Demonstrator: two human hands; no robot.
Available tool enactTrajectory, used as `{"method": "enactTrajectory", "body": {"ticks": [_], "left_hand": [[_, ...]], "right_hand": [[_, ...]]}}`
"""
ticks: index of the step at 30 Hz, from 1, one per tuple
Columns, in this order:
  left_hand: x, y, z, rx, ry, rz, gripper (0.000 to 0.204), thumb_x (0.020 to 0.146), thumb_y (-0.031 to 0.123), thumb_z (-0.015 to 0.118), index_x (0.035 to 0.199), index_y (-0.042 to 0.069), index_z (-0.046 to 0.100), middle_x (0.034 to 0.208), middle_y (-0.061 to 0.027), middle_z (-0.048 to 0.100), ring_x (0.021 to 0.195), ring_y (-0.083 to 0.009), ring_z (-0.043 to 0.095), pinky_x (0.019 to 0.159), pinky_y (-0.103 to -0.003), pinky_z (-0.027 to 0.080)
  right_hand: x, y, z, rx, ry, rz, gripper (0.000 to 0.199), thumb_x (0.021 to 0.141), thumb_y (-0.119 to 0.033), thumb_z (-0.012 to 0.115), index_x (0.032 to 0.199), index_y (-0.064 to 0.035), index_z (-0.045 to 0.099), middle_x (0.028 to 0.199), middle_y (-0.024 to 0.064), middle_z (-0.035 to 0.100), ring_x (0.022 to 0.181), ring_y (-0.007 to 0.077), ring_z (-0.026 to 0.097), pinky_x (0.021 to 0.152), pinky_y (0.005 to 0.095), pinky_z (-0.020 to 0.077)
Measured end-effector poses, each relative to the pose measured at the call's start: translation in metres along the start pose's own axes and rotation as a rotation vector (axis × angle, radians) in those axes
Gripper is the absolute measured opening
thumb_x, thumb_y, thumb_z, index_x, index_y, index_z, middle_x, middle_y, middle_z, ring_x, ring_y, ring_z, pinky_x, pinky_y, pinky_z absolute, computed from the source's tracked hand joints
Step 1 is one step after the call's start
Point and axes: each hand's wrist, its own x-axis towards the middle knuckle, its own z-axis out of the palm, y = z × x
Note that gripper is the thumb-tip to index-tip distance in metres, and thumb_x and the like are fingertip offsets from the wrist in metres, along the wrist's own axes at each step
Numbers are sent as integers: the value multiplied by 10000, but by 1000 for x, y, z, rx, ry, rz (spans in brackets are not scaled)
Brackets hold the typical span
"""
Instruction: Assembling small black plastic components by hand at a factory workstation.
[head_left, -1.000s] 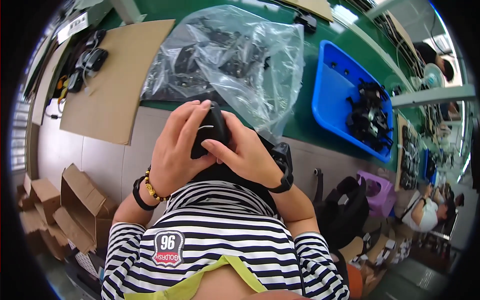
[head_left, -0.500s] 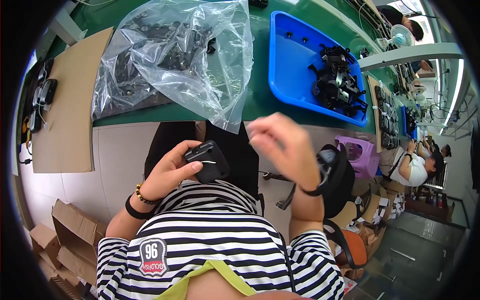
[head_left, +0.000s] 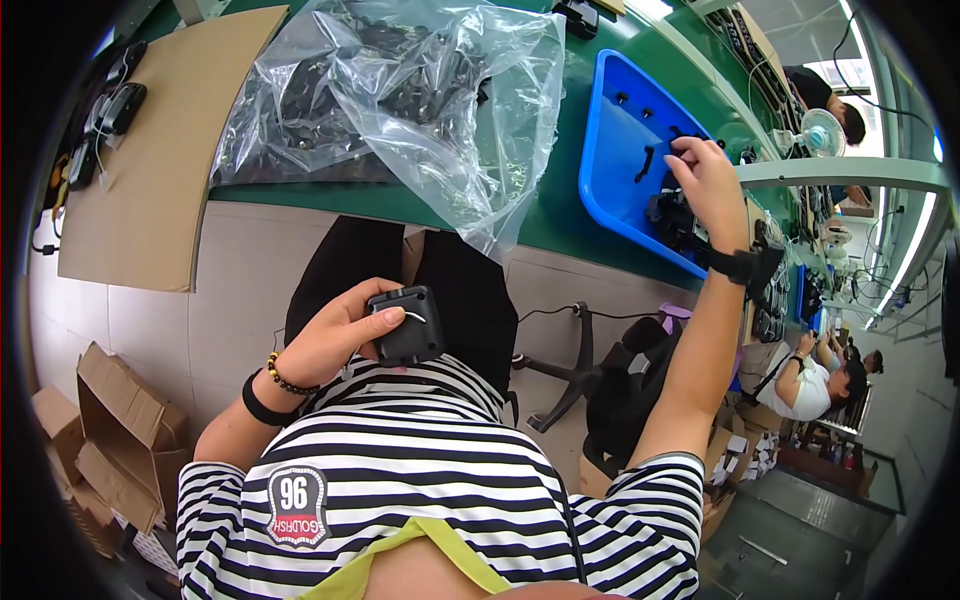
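Observation:
My left hand (head_left: 350, 328) grips a black square plastic housing (head_left: 415, 335) in front of my striped shirt. The thumb lies across its face, beside a short white wire (head_left: 414, 317). Over the right side of a blue tray (head_left: 592, 165) hovers my right hand (head_left: 708, 180), its thumb and forefinger curved and apart, with nothing seen between them. Black plastic brackets (head_left: 680, 222) are heaped in the tray below that hand, partly hidden by it. One loose black bracket (head_left: 645, 164) lies left of the fingertips.
A clear plastic bag (head_left: 400, 100) of black parts lies on the green table (head_left: 560, 215). Cardboard (head_left: 165, 150) juts out at the left, with black devices (head_left: 122, 108) on it. Open cartons (head_left: 130, 430) stand on the floor. A chair base (head_left: 570, 370) and a seated person (head_left: 800, 380) are at the right.
My right hand has moved from near my body up and right to the tray. My left hand keeps the housing near my body, tilted slightly differently. The view has shifted.

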Motion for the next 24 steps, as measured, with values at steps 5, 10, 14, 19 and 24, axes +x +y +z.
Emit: {"method": "enactTrajectory", "body": {"ticks": [5,10,14,19,24], "left_hand": [[10,-2,4,-96,-37,-60,435,1049,277,595,1369,2,487,1049,-78,664,884,-130,711,716,-320,636],[20,-6,3,-157,-89,-118,416,1057,258,576,1365,-3,477,1055,-104,670,877,-169,725,710,-377,660],[28,-13,3,-244,-139,-144,424,1054,255,582,1367,-8,469,1054,-110,679,874,-176,726,707,-364,659],[24,-5,5,-195,-97,-136,455,1027,352,638,1309,4,558,965,-56,688,777,-109,716,582,-196,544],[28,-18,-9,28,-80,-51,447,1008,361,659,1292,23,589,963,-45,677,792,-71,675,588,-202,555]], "right_hand": [[-31,-17,-26,746,67,391,216,963,-114,713,1140,6,691,974,14,631,753,120,611,697,270,514],[-78,-67,-18,1295,-132,376,272,958,-70,712,1209,8,642,1037,42,612,770,125,618,701,263,515],[-96,-121,13,1555,-370,164,353,927,-19,736,1249,28,599,1103,74,612,837,169,649,732,277,534],[-106,-180,41,1366,-448,-172,389,823,11,810,1183,7,661,1122,116,608,923,225,663,775,329,550],[-105,-203,57,952,-270,-718,385,720,27,832,1089,-33,739,1099,114,600,955,259,658,796,339,552]]}}
